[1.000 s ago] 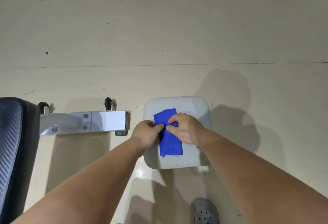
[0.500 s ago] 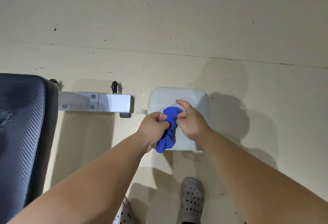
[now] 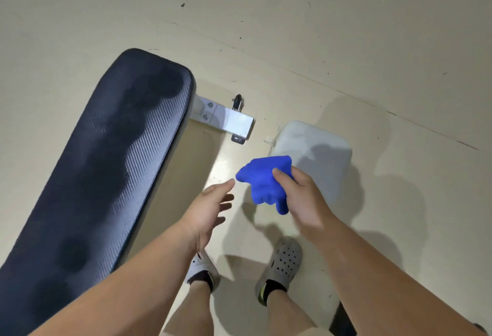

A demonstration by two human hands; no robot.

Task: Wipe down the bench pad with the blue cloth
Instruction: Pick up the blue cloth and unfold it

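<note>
**Right hand carrying the bunched blue cloth, bench pad not yet touched**

Right hand (image 3: 300, 197) is gripping the blue cloth (image 3: 263, 184) in a loose wad, thumb pressing on top and the fingers curling underneath, so that folds are spilling out to the left and drooping below the palm. It is hanging in the air over the floor (image 3: 346, 29), just in front of the grey stool (image 3: 316, 149) and well apart from the bench pad (image 3: 106, 162). Left hand (image 3: 210, 210) is reaching toward the cloth with its fingers spread and nothing in it, the fingertips close to the cloth's left edge but not touching.

As a judgement, the cloth is handling as something light, soft and limp: it is sagging wherever it is unsupported and will not keep any shape. Flattening it under an open palm looks better for wiping than pinching a corner. The pad, black with a woven texture and darker blotches along its middle, looks firm and slightly grippy, so the cloth may drag and bunch.

Compared with half a second ago, both hands were then pinching the cloth over the stool's seat; now the left has let go, the right alone is holding it, and the view has swung left so that the whole pad is showing, along with the bench's metal frame (image 3: 229, 120).
</note>
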